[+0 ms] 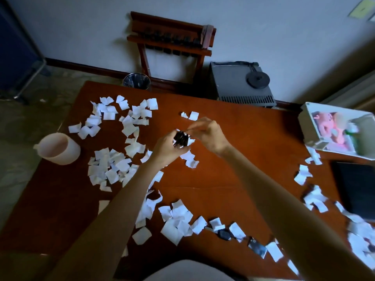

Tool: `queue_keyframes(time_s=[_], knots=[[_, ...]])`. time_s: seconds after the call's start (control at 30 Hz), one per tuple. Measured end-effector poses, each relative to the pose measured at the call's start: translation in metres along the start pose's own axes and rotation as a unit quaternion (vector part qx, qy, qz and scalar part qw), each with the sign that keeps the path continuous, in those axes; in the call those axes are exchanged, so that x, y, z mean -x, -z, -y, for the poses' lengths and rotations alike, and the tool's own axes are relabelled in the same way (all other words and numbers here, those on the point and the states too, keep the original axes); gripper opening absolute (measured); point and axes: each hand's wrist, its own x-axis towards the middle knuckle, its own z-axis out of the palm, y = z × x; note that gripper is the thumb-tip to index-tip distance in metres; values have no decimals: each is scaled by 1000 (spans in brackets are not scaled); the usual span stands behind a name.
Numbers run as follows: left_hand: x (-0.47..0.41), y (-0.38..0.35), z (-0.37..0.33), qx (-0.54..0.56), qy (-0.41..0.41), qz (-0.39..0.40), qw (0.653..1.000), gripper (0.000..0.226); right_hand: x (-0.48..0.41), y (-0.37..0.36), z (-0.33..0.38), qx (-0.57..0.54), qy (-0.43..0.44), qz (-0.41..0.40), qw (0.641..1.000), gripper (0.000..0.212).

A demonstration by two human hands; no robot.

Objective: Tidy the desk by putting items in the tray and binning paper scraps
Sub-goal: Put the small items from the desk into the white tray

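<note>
- The left hand [169,148], at the centre of the frame, is curled round a dark bundle [181,139] of slim black items, held upright just above the table [233,159]. What the items are is too dim to tell.
- The right hand [209,132] is just beside it, its fingers bent and its fingertips pinched together at the top edge of the same bundle.
- White paper scraps [110,169] cover much of the table: a loose ring at upper left, a heap at centre left, a band along the lower edge and more down the right side. A few lie directly under the hands.
- The tray [309,126], pale with raised walls, sits at the right edge of the table, with pink things inside it.
- A dark flat pad [357,187] lies just below the tray in the frame.
- A pale cup [59,149] stands at the left edge of the table.
- A small black key fob [224,234] and a dark card [256,247] lie among the scraps near the lower edge.
- A mesh waste bin [136,81] stands on the floor beyond the far edge of the table, near the wall.
- A wooden rack [172,37] leans on the wall, and a grey box [241,84] sits to its right.
</note>
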Motion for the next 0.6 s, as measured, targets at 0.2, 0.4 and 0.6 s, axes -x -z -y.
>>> queue_keyframes(time_s=[0.2,0.4,0.6], knots=[[48,-47,-13,40,-5,29,999,19,69,20,-9,-164,-139,0,977,9],[88,-82,-19,37,31,57,997,25,136,28,-45,-98,-222,-54,969,21],[115,-115,-10,53,91,59,993,23,224,10,-105,151,-341,99,922,26]])
